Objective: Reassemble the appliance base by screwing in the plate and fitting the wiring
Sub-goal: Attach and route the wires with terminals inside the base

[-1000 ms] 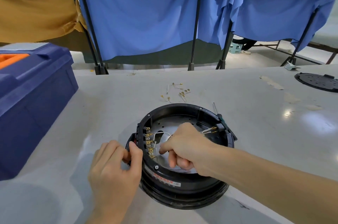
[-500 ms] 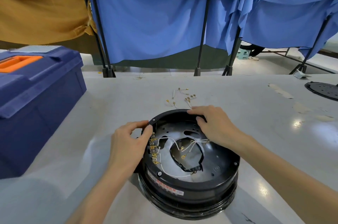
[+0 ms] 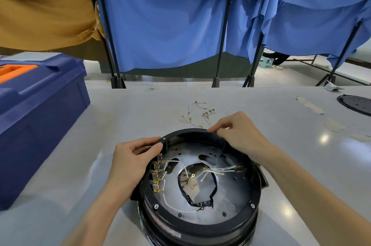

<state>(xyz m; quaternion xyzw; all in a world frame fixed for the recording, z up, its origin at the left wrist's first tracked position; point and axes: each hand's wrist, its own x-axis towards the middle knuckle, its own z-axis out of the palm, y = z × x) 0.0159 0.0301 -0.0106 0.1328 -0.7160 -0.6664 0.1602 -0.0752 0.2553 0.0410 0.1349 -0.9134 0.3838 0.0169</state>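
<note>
The round black appliance base (image 3: 200,225) lies open side up on the grey table, low in the middle of the view. Inside it sits a silver metal plate (image 3: 232,191) with a ragged central hole. White wires (image 3: 218,170) with gold ring terminals run across the plate, and a row of gold tabs (image 3: 156,177) lines the left inner wall. My left hand (image 3: 132,163) grips the base's upper left rim. At the far right rim my right hand (image 3: 239,133) pinches a thin dark screwdriver (image 3: 223,146), whose shaft points down into the base.
A large blue toolbox (image 3: 40,115) with an orange handle stands at the left. Loose short wires with gold terminals (image 3: 198,113) lie just beyond the base. A black round cover (image 3: 357,103) rests at the far right edge. Blue curtains on black stands hang behind the table.
My right hand has left the middle of the plate and gone to the far right rim, uncovering the wires. My left hand has slid from the near left side up to the upper left rim.
</note>
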